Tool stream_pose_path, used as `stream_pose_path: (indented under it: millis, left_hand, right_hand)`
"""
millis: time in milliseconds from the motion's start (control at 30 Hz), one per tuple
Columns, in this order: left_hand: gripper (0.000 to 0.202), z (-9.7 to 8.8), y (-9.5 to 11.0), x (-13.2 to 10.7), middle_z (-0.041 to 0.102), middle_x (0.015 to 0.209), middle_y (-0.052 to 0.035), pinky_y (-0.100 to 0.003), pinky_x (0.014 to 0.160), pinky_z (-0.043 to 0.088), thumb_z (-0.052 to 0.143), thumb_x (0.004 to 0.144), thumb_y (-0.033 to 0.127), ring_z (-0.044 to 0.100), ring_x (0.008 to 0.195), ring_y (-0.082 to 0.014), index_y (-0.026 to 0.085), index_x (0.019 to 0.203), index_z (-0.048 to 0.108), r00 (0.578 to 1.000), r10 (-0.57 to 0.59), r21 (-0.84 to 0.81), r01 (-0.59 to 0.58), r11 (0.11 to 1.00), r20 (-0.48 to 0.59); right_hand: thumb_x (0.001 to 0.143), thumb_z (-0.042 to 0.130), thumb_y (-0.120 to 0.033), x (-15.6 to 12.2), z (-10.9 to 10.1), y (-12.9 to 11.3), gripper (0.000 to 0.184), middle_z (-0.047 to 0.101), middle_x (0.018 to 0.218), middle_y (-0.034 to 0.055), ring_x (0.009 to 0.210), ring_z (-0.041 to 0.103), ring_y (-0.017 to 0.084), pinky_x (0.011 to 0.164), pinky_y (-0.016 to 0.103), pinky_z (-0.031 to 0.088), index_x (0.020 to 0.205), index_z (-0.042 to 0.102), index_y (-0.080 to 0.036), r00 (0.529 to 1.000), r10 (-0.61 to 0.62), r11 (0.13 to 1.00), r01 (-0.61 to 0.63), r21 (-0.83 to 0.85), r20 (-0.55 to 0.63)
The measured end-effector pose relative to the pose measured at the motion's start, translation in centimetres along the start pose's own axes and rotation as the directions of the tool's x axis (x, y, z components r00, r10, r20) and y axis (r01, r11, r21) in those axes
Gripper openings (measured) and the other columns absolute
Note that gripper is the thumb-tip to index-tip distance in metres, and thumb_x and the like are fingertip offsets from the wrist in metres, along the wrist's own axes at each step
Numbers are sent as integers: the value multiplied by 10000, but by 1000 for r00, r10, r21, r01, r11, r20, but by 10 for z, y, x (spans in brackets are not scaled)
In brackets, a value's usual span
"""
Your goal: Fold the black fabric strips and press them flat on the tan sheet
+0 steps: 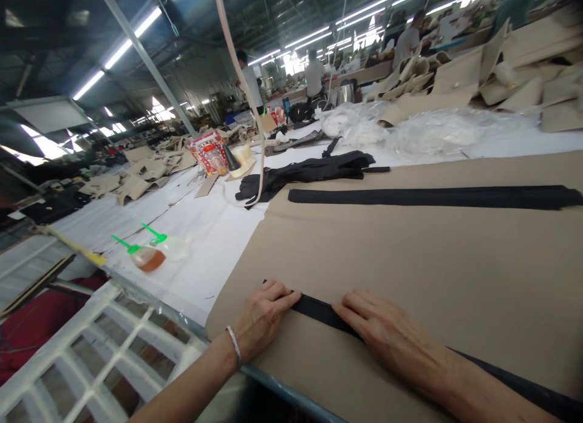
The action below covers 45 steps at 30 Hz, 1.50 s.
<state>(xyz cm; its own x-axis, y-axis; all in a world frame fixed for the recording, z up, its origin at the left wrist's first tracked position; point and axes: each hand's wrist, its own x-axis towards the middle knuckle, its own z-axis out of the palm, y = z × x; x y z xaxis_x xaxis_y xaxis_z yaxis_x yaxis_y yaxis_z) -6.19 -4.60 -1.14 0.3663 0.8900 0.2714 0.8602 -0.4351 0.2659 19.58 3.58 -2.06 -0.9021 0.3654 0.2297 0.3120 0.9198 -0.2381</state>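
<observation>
- Your left hand (262, 317) lies flat, palm down. Its fingers (285, 298) are stretched out and close together, tips resting on the near end of a black strip (319, 311). They grip nothing.
- Your right hand (378, 332) is flat too, its fingers (353, 306) straight and side by side. They press on the same strip just beside the left fingertips.
- The strip runs on under your right forearm toward the lower right.
- A thin bracelet (234, 344) sits on your left wrist.
- The strip lies on a brown sheet (410, 259) that covers the near part of the counter (218, 241).
- A second black strip (432, 196) lies across the far side of the sheet, well apart from your hands.
- A pile of black fabric (310, 170) rests at the sheet's far left corner, with a beige strap (241, 77) hanging down to it.
- To your left, two squeeze bottles with green nozzles (148, 257) lie on the white counter top.
- A white grid rack (91, 344) stands below the counter's edge.
- Farther off are clear plastic bags (432, 128), beige cut pieces (460, 77) and other people (314, 74) at distant counters.
</observation>
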Motion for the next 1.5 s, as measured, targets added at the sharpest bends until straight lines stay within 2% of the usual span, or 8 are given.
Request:
stream_pose_path:
  millis: [200, 367, 467, 667, 1033, 1267, 1367, 1500]
  left_hand:
    - [513, -3, 5, 2, 565, 961, -79, -354, 790, 500, 339, 906, 60, 499, 877, -216, 247, 1348, 521, 990, -17, 107, 3, 994, 137]
    - [565, -10, 12, 9, 520, 955, -64, -396, 796, 486, 381, 917, 89, 466, 874, -235, 329, 1427, 401, 956, -61, 201, 3, 980, 287]
    - [580, -12, 16, 12, 510, 958, -60, -403, 790, 484, 387, 923, 97, 455, 871, -239, 351, 1443, 362, 941, -84, 233, 5, 972, 327]
    - [576, -11, 16, 10, 506, 1005, -65, -409, 860, 465, 367, 928, 85, 443, 908, -234, 306, 1459, 334, 941, -102, 217, 32, 976, 322]
    - [582, -12, 17, 10, 524, 1015, -59, -388, 858, 467, 409, 919, 91, 456, 925, -233, 291, 1459, 327, 933, -90, 268, -7, 963, 349]
    - [702, -9, 31, 18, 526, 954, -43, -389, 770, 490, 471, 890, 99, 478, 863, -242, 390, 1482, 230, 930, -59, 389, -93, 917, 362]
    - [668, -8, 30, 15, 537, 962, -44, -379, 773, 494, 453, 900, 98, 494, 865, -235, 382, 1474, 262, 938, -57, 400, -91, 912, 342]
    - [597, -12, 10, -2, 577, 1034, -50, -361, 847, 495, 440, 869, 45, 524, 943, -218, 302, 1408, 414, 961, -111, 377, 7, 926, 254]
  right_hand:
    - [876, 542, -16, -1, -3, -1, 228, 552, 913, 53, 805, 508, 215, 759, 360, 429, 1073, 577, -125, 999, -46, 998, 46, -50, 4]
    - [873, 531, -32, -2, 1, 1, 234, 544, 902, 47, 768, 489, 209, 728, 354, 415, 1084, 566, -126, 992, -110, 990, 105, -92, -54]
    - [872, 517, -21, -3, 2, 1, 249, 543, 900, 46, 775, 489, 207, 739, 354, 413, 1096, 558, -123, 992, -109, 991, 103, -89, -66]
    - [874, 536, -35, -3, 0, 2, 210, 543, 906, 50, 784, 484, 209, 743, 352, 406, 1062, 558, -125, 992, -116, 991, 112, -79, -49]
    - [867, 518, -34, 0, -2, 0, 204, 549, 893, 49, 740, 472, 196, 712, 355, 379, 1050, 561, -113, 985, -164, 981, 157, -116, -53]
    - [861, 531, -33, -1, 1, 0, 230, 558, 921, 50, 760, 478, 198, 718, 359, 381, 1076, 563, -108, 985, -165, 976, 154, -156, -58]
    - [860, 551, -41, -2, -1, -1, 216, 561, 929, 51, 775, 484, 200, 726, 362, 384, 1064, 570, -111, 984, -173, 974, 164, -157, -45]
    - [847, 561, -23, -1, -5, -2, 174, 555, 905, 43, 758, 477, 199, 711, 360, 387, 983, 585, -130, 984, -169, 976, 159, -151, -51]
